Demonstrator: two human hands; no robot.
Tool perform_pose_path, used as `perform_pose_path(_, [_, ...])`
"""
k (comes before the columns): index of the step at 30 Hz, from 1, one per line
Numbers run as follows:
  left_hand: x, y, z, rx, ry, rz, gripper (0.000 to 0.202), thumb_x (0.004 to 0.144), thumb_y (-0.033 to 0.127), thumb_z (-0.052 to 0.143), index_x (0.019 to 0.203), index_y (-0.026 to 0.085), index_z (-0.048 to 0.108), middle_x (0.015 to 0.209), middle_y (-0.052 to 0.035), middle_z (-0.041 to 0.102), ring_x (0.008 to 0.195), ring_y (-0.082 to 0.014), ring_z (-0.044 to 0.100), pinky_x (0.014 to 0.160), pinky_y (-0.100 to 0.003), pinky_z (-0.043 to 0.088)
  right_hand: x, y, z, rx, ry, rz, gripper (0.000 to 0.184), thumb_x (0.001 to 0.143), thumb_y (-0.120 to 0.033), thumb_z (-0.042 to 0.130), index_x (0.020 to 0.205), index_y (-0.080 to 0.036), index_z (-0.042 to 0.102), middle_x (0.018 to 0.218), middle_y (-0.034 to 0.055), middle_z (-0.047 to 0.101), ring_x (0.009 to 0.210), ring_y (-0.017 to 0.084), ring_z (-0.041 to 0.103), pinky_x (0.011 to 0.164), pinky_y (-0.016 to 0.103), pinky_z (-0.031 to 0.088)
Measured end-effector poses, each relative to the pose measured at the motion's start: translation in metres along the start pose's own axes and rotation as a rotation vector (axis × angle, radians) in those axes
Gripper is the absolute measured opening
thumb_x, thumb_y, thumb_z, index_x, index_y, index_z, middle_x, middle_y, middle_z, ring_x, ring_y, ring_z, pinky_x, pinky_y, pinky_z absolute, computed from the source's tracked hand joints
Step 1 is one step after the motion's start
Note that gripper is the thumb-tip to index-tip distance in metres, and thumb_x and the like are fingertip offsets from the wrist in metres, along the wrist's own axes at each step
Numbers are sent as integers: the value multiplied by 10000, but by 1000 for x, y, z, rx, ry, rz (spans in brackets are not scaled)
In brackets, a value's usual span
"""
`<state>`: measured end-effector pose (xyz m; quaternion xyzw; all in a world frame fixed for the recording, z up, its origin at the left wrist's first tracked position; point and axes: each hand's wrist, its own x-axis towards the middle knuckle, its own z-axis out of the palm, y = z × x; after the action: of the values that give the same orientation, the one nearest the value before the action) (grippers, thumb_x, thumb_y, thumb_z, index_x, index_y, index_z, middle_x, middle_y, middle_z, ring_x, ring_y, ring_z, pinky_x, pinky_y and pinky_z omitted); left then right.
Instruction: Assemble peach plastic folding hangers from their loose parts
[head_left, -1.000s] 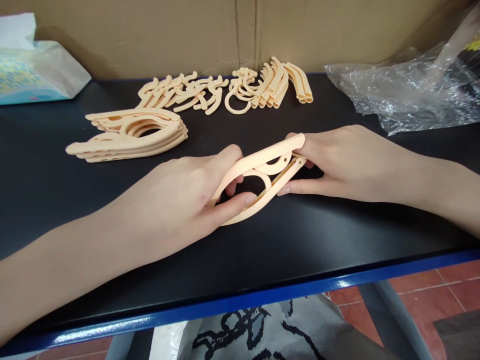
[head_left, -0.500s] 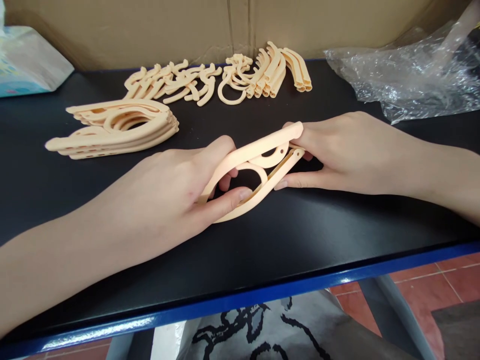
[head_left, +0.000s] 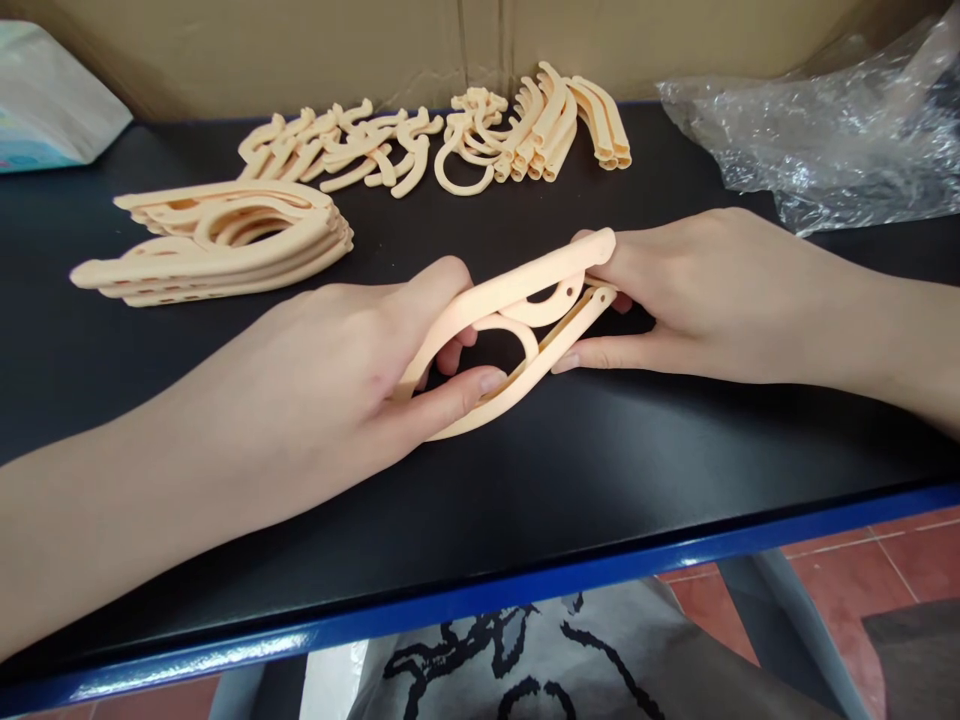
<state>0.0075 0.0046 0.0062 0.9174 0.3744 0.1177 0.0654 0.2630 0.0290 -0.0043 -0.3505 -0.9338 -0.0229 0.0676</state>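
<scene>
A cream plastic folding hanger [head_left: 517, 380], its two arms folded side by side, is held between both hands just above the black table. My left hand [head_left: 390, 350] grips its curved left end, thumb across the lower arm and fingers behind the upper one. At the right end, my right hand [head_left: 690, 300] pinches it, the thumb under the lower arm and the fingertips hidden behind. A curved piece with a small hole shows between the arms. Left of the hands lies a stack of similar folded hangers [head_left: 225, 245].
Along the back lie cream hook pieces [head_left: 405, 150] and hollow curved arm pieces [head_left: 544, 130]. Crumpled clear plastic [head_left: 840, 150] is at the back right, a tissue pack [head_left: 60, 100] at the back left. A cardboard wall [head_left: 300, 50] stands behind the table's [head_left: 600, 500] far edge.
The view has shifted slightly, so the background sits a little higher. Both hands keep their hold on the hanger, with hardly any movement.
</scene>
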Motion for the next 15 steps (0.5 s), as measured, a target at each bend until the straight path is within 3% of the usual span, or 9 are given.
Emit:
perform_pose_path(2, [0, 2, -2, -8, -13, -17, 296, 918, 463, 463, 765, 215, 409, 586, 76, 457, 443, -80, 410, 434, -202, 226, 0, 0, 0, 0, -10, 12, 568, 896, -716, 398, 964, -190, 601, 777, 45, 627, 625, 195, 558, 538, 299, 327])
perform_pose_path(6, [2, 8, -6, 22, -147, -146, 257, 947, 400, 493, 796, 209, 410, 629, 70, 460, 511, -97, 420, 496, -219, 245, 1, -1, -1, 10, -35, 41, 604, 885, -737, 389, 955, -179, 609, 761, 52, 607, 614, 196, 550, 537, 302, 318])
perform_pose_path(15, [0, 4, -4, -6, -117, -92, 271, 928, 412, 509, 785, 216, 389, 620, 77, 439, 486, -92, 404, 490, -228, 215, 0, -2, -2, 17, -38, 48, 624, 882, -754, 368, 899, -172, 591, 720, 52, 585, 619, 199, 565, 542, 298, 328])
